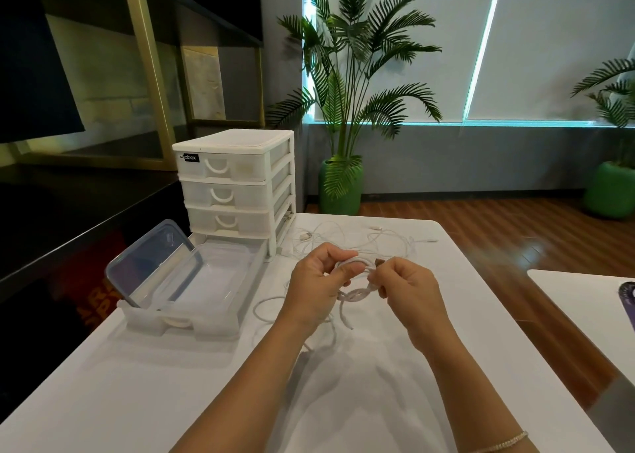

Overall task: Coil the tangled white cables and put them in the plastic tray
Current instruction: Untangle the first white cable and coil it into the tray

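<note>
Above the table (137,384) mid-coil | left hand (314,287) and right hand (409,294) both pinching white cable (357,293) | plastic tray (220,281) empty, just left | risk: dangling tail snags loose tangle (343,239) behind, loops could pop loose

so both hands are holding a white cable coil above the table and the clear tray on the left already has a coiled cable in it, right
Not quite. The head view shows the plastic tray holds no cable; only its clear lid leans in it. The rest stands: the left hand and right hand hold a white cable coil above the table, and the tray sits to the left.
</note>
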Available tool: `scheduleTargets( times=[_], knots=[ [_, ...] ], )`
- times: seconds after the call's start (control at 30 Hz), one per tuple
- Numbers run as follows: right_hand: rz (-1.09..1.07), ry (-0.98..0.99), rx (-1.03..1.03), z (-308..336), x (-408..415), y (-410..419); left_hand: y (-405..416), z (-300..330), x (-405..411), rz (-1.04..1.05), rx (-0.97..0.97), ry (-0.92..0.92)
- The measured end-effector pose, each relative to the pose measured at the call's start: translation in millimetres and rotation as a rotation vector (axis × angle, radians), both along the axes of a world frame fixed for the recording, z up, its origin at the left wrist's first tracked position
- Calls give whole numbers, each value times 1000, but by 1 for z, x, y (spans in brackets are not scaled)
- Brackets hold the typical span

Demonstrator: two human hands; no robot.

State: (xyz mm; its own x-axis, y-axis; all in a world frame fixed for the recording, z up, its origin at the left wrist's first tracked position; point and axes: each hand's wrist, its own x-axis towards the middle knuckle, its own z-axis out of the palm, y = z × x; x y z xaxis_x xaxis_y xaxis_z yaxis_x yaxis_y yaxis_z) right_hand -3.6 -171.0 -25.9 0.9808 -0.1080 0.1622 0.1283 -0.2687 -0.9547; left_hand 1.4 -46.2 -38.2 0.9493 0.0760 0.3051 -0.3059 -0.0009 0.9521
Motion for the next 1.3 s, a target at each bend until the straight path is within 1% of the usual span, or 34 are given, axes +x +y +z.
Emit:
scheduleTargets(
  times=[0.13,0.23,0.33,0.4,0.57,0.63,0.7,0.77,0.83,0.87,0.93,1.03,1.17,1.23,1.3],
  knots=[
    [38,141,186,4,0,-2,-1,-4,2,-7,57,-4],
    [75,175,279,6,-1,-3,-2,-6,3,5,64,0],
    [162,185,364,6,-3,-5,-2,-6,3,32,94,-23],
    [204,213,405,6,-3,-6,-1,-6,3,70,170,-71],
    [213,318,447,3,0,-7,5,-11,4,187,408,-259],
    [227,330,470,2,0,-7,5,-14,4,207,460,-327],
    [268,334,515,3,0,-8,6,-13,4,219,466,-345],
    [314,335,589,3,0,-9,8,-12,4,212,432,-294],
    [344,323,664,3,0,-10,10,-10,3,165,390,-177],
    [356,313,703,4,0,-10,9,-10,4,143,396,-121],
    [363,299,785,4,2,-11,7,-12,5,129,470,-60],
    [344,299,838,3,3,-10,5,-13,6,168,532,-41],
    [369,322,911,4,1,-7,6,-12,6,139,516,-14],
    [340,346,947,7,0,-7,5,-10,5,109,481,9],
    [297,346,908,8,0,-7,4,-8,4,101,457,20]
  ],
)
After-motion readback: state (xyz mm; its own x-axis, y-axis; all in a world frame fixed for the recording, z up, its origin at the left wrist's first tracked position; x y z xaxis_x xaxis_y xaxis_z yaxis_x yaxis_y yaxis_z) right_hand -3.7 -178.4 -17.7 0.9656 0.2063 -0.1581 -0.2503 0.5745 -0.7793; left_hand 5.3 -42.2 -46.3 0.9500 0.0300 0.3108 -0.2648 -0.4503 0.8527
